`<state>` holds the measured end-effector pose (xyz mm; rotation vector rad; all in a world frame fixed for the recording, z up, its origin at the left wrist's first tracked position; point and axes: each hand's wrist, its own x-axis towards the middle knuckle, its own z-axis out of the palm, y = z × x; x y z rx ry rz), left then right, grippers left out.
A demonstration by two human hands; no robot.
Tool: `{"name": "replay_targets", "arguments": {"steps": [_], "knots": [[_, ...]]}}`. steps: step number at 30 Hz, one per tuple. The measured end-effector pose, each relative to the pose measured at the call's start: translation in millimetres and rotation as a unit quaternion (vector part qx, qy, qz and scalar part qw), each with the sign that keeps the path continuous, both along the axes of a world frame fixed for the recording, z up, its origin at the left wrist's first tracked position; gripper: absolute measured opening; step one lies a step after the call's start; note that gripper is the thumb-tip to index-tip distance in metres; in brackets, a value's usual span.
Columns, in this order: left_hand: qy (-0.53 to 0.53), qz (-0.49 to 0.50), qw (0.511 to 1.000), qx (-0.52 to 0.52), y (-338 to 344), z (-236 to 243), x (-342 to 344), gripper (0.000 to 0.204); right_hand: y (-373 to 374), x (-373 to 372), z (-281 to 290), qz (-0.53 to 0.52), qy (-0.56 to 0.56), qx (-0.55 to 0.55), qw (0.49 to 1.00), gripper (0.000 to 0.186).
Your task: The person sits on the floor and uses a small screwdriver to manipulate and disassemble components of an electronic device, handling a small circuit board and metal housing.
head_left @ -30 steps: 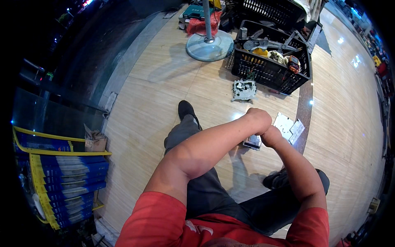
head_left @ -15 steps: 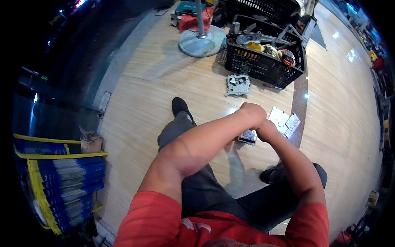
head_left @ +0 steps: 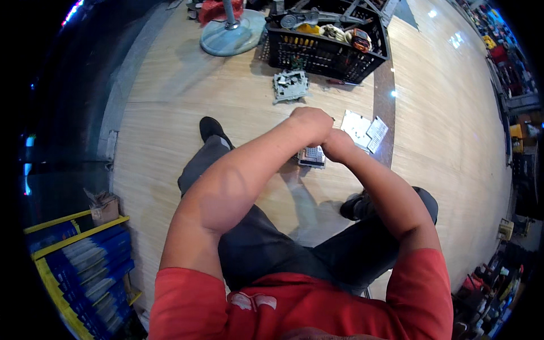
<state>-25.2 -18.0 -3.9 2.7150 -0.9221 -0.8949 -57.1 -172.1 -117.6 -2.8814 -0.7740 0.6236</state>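
Spots of glare and soft shadows are cast across the lit floor (head_left: 447, 153); dark outer edges are warped.

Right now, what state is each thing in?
left hand: curled, grip hidden
right hand: curled, grip hidden
metal unit: partly hidden by the hands
grey metal frame: lying down, bare
white plate: lying flat
black crate: open-topped, loaded
red-handled tool: lying beside the crate
pole: standing

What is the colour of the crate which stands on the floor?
The crate is black; it shows best in the head view.
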Motion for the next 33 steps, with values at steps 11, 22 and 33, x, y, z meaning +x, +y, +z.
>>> {"name": "replay_targets", "arguments": {"steps": [11, 22, 33], "knots": [[-0.007, 0.0, 1.0, 0.009, 2, 10, -2, 0.033, 3, 1, 5, -0.016, 0.016, 0.007, 1.0, 0.021], [-0.008, -0.004, 1.0, 0.011, 2, 9, -2, 0.034, 5, 3, 7, -0.037, 0.034, 0.001, 0.999, 0.026], [-0.009, 0.0, 1.0, 0.03, 0, 8, -2, 0.03, 4, 3, 2, -0.021, 0.02, -0.004, 1.0, 0.024]]}}
